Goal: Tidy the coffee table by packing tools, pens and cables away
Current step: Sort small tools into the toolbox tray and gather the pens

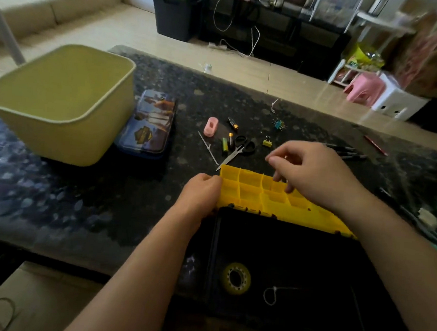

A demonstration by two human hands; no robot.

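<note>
- Yellow plastic compartment tray [249, 190] is gripped by the left hand [200, 192].
- Right hand [312, 174] is curled above it; hold cannot be told.
- Printed tin case [148, 124]: lettering blurred.

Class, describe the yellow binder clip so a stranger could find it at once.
On the dark coffee table, find the black-handled scissors beyond the yellow tray. Just right of their handles lies the binder clip: small and yellow, while the clip cluster behind it is blue-green.
</note>
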